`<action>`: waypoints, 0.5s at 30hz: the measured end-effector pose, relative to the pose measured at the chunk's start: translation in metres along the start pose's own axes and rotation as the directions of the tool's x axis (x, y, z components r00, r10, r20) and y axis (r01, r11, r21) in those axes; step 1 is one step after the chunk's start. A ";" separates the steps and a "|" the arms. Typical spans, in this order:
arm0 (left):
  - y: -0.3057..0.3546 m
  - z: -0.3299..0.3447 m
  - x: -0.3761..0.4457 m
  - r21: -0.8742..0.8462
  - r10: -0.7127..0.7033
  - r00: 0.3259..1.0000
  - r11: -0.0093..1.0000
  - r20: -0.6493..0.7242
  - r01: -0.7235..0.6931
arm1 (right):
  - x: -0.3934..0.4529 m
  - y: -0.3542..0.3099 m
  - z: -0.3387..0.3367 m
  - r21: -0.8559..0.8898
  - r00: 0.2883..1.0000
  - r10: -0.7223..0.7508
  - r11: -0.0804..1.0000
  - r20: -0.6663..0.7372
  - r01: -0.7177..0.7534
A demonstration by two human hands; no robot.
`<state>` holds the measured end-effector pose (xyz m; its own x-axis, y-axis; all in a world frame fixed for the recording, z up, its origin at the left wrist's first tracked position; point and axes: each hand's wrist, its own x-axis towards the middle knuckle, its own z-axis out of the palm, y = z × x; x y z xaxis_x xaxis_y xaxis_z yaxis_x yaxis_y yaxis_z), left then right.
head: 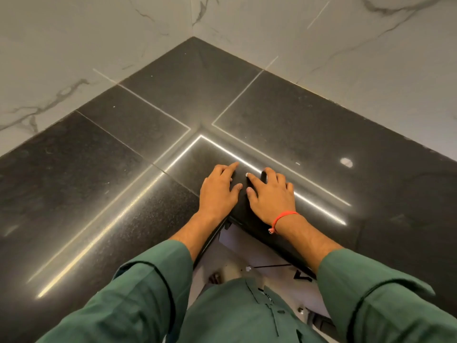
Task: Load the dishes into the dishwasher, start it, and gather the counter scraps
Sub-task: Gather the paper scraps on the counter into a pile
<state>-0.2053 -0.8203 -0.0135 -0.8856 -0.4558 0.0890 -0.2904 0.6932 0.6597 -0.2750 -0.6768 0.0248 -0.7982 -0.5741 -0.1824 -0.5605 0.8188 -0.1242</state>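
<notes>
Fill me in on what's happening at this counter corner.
A person in green sleeves has both hands flat on the inner corner of a polished black granite counter. The left hand and right hand rest side by side, fingers straight, holding nothing. A small white scrap lies apart to the right. No dishes or dishwasher show.

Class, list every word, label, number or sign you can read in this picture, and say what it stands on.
No text can be read.
Black marks on the white panel below the counter: partly hidden, not legible.
Counter, wall tiles, sleeves, wrist thread: no writing.
</notes>
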 end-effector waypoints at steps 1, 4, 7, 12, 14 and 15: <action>0.000 -0.001 -0.005 -0.054 -0.007 1.000 0.999 -0.007 0.007 | -0.009 0.001 0.003 0.000 0.999 -0.039 0.999 -0.030 0.039; 0.003 -0.004 -0.025 -0.164 -0.051 0.997 0.986 -0.063 0.040 | -0.041 0.010 0.018 -0.030 0.980 -0.154 0.988 -0.123 0.151; 0.005 -0.003 -0.050 -0.180 -0.095 0.990 0.981 -0.103 0.076 | -0.060 0.020 0.029 -0.065 0.966 -0.214 0.976 -0.148 0.206; 0.021 -0.003 -0.099 -0.199 -0.199 0.965 0.966 -0.173 0.163 | -0.067 0.021 0.031 -0.069 0.908 -0.331 0.944 -0.257 0.324; 0.027 -0.003 -0.126 -0.196 -0.221 0.951 0.964 -0.217 0.180 | -0.066 0.021 0.030 -0.053 0.895 -0.339 0.939 -0.290 0.339; 0.030 -0.002 -0.141 -0.184 -0.233 0.941 0.964 -0.244 0.191 | -0.066 0.022 0.029 -0.053 0.895 -0.340 0.939 -0.289 0.340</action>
<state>-0.0881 -0.7362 -0.0046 -0.6776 -0.7267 0.1124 -0.3825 0.4789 0.7902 -0.2278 -0.6209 0.0063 -0.5873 -0.7932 0.1612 -0.8093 0.5736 -0.1265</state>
